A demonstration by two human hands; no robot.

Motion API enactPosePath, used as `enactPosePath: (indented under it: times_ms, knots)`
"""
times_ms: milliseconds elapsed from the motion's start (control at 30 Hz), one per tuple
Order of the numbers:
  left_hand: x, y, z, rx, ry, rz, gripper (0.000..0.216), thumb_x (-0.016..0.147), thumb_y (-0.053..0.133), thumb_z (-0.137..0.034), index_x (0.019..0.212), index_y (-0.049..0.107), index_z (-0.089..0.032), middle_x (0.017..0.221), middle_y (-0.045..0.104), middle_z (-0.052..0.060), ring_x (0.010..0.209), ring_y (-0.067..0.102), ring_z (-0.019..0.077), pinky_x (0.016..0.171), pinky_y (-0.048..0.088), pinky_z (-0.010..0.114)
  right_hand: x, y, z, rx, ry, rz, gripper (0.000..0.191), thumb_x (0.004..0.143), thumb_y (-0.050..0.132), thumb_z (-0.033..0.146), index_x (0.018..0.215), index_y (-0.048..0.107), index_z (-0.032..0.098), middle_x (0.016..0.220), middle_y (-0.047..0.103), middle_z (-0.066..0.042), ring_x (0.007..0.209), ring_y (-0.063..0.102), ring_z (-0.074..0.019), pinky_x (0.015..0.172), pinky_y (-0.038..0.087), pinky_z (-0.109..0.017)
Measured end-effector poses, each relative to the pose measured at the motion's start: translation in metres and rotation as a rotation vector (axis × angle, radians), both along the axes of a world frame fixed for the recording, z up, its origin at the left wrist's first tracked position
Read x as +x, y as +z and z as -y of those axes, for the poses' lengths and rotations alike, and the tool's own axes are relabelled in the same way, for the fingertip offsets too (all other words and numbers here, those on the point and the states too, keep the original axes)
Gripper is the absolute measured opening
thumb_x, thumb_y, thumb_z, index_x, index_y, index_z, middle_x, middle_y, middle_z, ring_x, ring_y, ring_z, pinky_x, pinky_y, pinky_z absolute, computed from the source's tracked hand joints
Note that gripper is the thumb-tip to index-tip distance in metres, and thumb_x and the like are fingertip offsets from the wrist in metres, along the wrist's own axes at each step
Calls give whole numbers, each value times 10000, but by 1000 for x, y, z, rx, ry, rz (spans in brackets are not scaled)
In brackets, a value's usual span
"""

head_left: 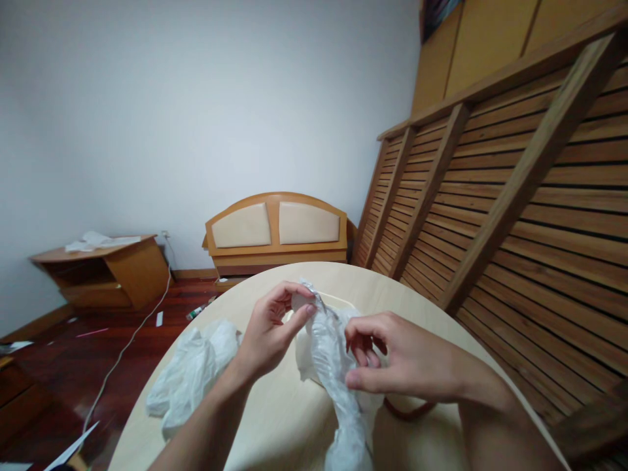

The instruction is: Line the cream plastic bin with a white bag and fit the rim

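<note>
My left hand (272, 330) pinches the top of a thin clear plastic bag (333, 366) over a round pale wooden table (294, 418). My right hand (402, 356) grips the same bag a little lower, fingers curled into it. The bag hangs down toward me between both hands. Under it lies a white object (307, 356), partly hidden. A second crumpled white plastic bag (189, 373) lies on the table to the left of my left forearm.
A reddish-brown loop (409, 412) lies on the table under my right wrist. A slatted bed frame (515, 196) leans at the right. A wooden headboard (277, 229) stands against the far wall. A low cabinet (105, 271) and a white cable (127, 347) are at the left.
</note>
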State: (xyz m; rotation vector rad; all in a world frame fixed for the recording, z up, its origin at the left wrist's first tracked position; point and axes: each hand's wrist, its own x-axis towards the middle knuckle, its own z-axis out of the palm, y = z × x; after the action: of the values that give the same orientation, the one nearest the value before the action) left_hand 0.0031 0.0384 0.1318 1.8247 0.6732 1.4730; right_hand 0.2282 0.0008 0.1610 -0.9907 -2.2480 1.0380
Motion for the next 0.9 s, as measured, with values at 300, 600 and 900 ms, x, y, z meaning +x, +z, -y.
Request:
enactPosePath:
  times_ms: [300,600,900]
  knots:
    - [6,4,28,153,454,-337,519,734,796,-473,1162,611,-245,1325,477,112,1242,484,309,1013,444,445,-18,-6,-3,116,-112,-96,123,885,624,301,805,612,209,788,660,-4,719,602,-156,656,454,-254]
    - [-8,-7,-1,-112,235,-231,223,755,537,-127,964,525,-203,954,616,39,752,581,140,569,445,207,-1,-24,-42,-11,-378,-573,315,861,637,498,947,465,248,641,587,58,600,591,-151,564,446,-251]
    - [-38,-48,-78,-193,336,-235,94,575,577,-180,639,641,-155,779,731,77,836,668,244,746,509,308,39,-91,-120,-41,-625,-588,378,672,706,502,880,629,196,796,689,-27,658,613,-172,609,462,-289]
